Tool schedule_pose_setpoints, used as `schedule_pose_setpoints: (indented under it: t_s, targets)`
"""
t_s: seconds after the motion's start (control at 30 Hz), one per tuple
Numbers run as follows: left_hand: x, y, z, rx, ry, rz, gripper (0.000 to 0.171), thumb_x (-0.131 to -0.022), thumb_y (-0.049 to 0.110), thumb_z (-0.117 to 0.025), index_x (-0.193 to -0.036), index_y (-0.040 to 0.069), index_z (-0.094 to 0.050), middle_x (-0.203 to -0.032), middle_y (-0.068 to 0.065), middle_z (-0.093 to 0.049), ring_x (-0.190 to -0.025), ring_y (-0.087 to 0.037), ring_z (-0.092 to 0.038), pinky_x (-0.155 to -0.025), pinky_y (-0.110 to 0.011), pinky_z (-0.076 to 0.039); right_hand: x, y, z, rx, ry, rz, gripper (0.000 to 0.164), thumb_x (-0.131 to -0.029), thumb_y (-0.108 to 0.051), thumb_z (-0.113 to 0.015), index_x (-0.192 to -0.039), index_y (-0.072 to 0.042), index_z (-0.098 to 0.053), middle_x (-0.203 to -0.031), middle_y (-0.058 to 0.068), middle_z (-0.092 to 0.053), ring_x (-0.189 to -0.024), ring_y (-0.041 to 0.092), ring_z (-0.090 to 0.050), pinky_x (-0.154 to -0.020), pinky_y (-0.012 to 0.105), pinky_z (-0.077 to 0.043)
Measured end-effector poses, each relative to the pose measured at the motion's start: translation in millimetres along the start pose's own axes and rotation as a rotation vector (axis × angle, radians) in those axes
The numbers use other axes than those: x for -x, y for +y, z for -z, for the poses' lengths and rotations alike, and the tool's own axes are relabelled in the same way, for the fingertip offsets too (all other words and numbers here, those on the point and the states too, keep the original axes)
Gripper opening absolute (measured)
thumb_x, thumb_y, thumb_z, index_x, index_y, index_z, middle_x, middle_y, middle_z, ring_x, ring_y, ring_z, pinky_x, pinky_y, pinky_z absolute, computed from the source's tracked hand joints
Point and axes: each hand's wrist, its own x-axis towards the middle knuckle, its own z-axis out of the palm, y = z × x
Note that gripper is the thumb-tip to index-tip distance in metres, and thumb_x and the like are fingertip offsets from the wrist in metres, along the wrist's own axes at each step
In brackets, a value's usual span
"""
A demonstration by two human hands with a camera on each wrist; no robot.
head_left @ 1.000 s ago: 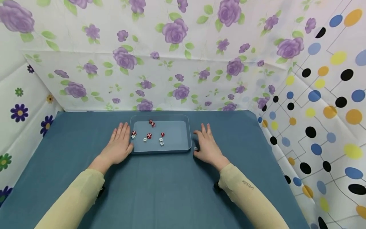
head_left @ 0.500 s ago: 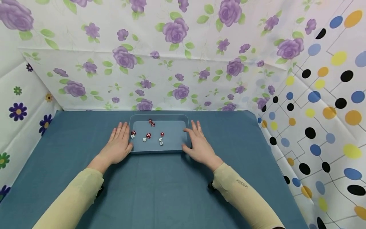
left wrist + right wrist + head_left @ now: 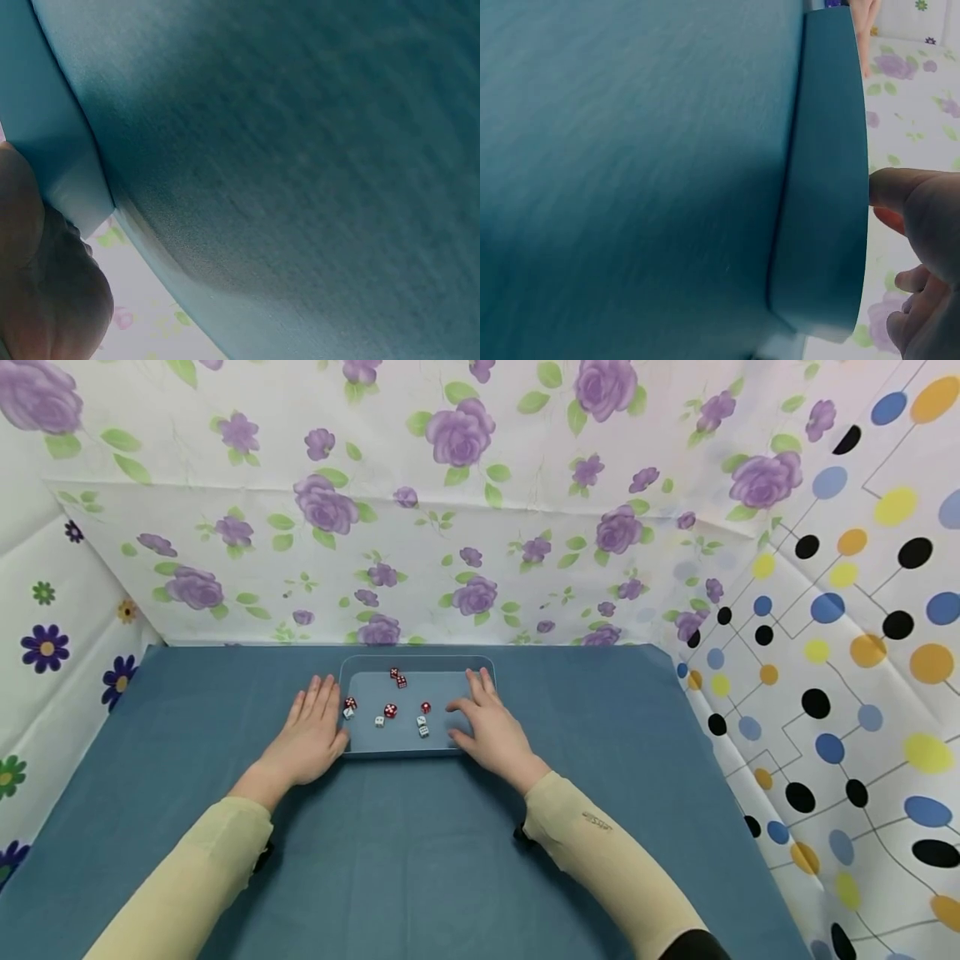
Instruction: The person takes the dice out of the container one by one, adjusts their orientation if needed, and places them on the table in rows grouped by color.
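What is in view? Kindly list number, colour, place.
Tray: one, blue, on tablecloth
Red dice: five, red, in tray
White dice: four visible, white, in tray
Tablecloth: one, blue, under tray
Rear sheet: one, white with purple flowers, behind
Left sheet: one, white, flowered, at left
Right sheet: one, white, coloured dots, at right
Black items: three, black, by sleeves
Sleeves: two, pale yellow, on forearms
Left hand: one, at tray's left
Right hand: one, over tray's right

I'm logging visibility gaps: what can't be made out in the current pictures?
Head view: pips on most dice, too small to read surely.
Head view: part of the tray's right rim, covered by the right hand.
Right wrist view: dice inside, hidden by the tray's wall.
Left wrist view: left hand, cut off by the left edge.
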Motion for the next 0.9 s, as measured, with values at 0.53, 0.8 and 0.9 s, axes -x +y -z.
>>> schedule_pose_setpoints:
  t_s: [0.53, 0.8, 0.9]
  targets:
    - [1.7, 2.3, 0.1, 0.015, 0.013, 0.005, 0.077, -0.114, 0.024, -0.045, -0.166, -0.013, -0.002, -0.175, -0.030, 0.007, -0.161, -0.045, 0.016, -0.129, -0.058, 0.009, -28.0, -31.8, -8.8, 0.123, -0.108, 0.037, 0.015, -0.098, -0.033, -0.082, -0.113, -0.028, -0.082, -0.173, 0.018, -0.031, -0.164, 0.036, -0.010, -0.119, 0.049, -0.043]
    - [2.5, 0.4, -2.6, 0.029, 0.029, -0.004, 0.076, -0.113, 0.024, -0.045, -0.166, -0.014, -0.004, -0.175, -0.030, 0.006, -0.161, -0.045, 0.015, -0.129, -0.058, 0.009, -33.5, -38.1, -13.6, 0.253, -0.115, 0.061, 0.013, -0.098, -0.034, -0.082, -0.111, -0.030, -0.082, -0.172, 0.018, -0.033, -0.164, 0.037, -0.012, -0.125, 0.045, -0.035]
    - [0.6, -0.1, -1.6, 0.018, 0.020, -0.004, 0.077, -0.114, 0.025, -0.044, -0.166, -0.013, -0.002, -0.175, -0.030, 0.007, -0.161, -0.045, 0.016, -0.129, -0.059, 0.010, -35.5, -40.1, -12.7, 0.271, -0.114, 0.066, 0.012, -0.097, -0.033, -0.083, -0.109, -0.030, -0.083, -0.172, 0.018, -0.033, -0.164, 0.037, -0.012, -0.126, 0.046, -0.032]
